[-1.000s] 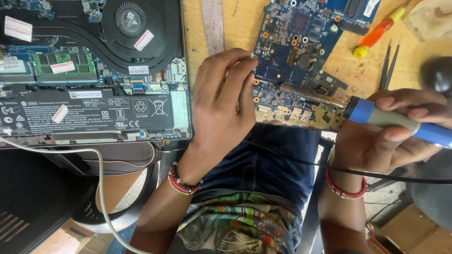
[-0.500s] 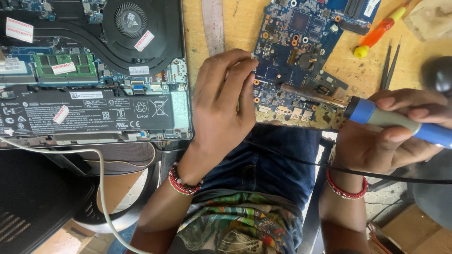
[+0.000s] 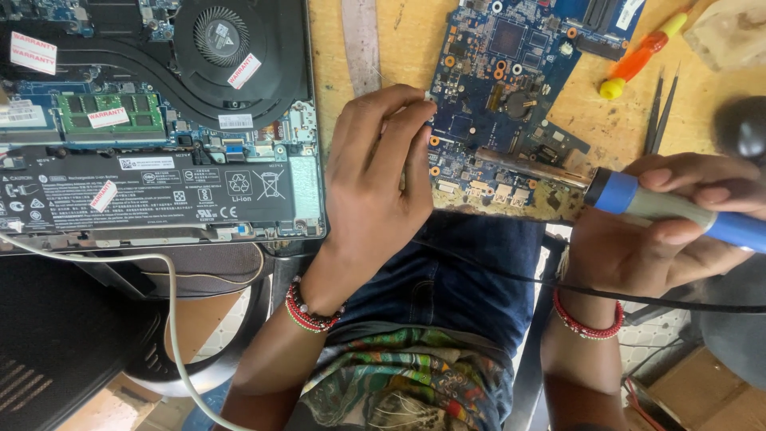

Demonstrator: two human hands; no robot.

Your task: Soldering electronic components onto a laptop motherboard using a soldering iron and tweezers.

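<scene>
An opened laptop (image 3: 159, 120) is seen to the left of the left hand (image 3: 375, 172), its bottom cover off so that the shell serves as a tray for its parts: a round cooling fan (image 3: 219, 36) far up from the hand, a green memory module (image 3: 108, 112) further left, and a long black battery (image 3: 152, 191) level with the knuckles. Small red-and-white stickers are stuck on several of these parts.

The left hand is laid flat, fingers pressed together, with the fingertips (image 3: 415, 108) resting on the left edge of a bare blue circuit board (image 3: 511, 88). The board lies just right of that hand, on the wooden bench. The right hand (image 3: 654, 231) is closed around the blue-and-grey handle of a soldering iron (image 3: 670, 203); its metal tip (image 3: 519, 162) is held low over the board's near edge, between the two hands.

Beyond the right hand, an orange-and-yellow screwdriver (image 3: 638, 56) and black tweezers (image 3: 661, 108) lie on the worn wooden benchtop (image 3: 399, 40). A white cable (image 3: 167, 303) hangs below the laptop, and a black cord (image 3: 638, 299) passes across the right wrist. Beaded bracelets are worn on both wrists.
</scene>
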